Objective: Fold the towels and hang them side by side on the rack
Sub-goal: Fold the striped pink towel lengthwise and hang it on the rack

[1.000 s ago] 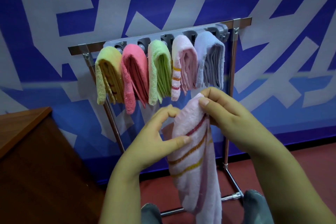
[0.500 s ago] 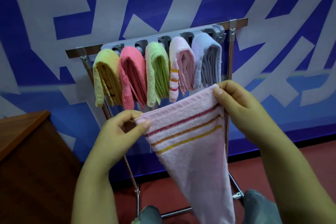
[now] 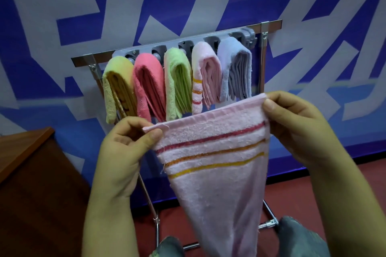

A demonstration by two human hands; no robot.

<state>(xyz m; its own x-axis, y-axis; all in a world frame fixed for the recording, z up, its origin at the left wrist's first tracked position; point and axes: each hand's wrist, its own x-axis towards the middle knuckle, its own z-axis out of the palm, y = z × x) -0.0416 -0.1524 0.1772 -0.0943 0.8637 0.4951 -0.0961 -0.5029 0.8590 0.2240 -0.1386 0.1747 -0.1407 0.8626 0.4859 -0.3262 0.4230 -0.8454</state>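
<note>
1. At the far left a brown wooden worktop (image 3: 23, 152) stands beside the rack (image 3: 177, 45); nothing of the task lies on the part in view; it plays no part in this step.
2. Along the rack's bar five folded towels hang side by side: yellow towel (image 3: 118, 87), coral towel (image 3: 148, 85), green towel (image 3: 177, 81), pale pink striped towel (image 3: 205, 75), lavender towel (image 3: 235, 69); each touches or nearly touches its neighbour; the bar's right end looks bare, so I judge the sixth place is there.
3. Left hand (image 3: 125, 152) pinches the top left corner of the held pink towel (image 3: 215, 162) between thumb and fingers; that corner curls over a little; it should be flattened before any fold.
4. Held pink towel hangs in the air in front of the rack, below the hung row; its top hem is stretched between both hands, stripes facing the person, its lower part tapering downward out of view.
5. Right hand (image 3: 296, 129) pinches the top right corner, thumb in front; this corner sits higher than the left one; levelling the hem and keeping it taut should help the edges meet squarely when the corners are brought together; a slack hem risks a crooked fold.
</note>
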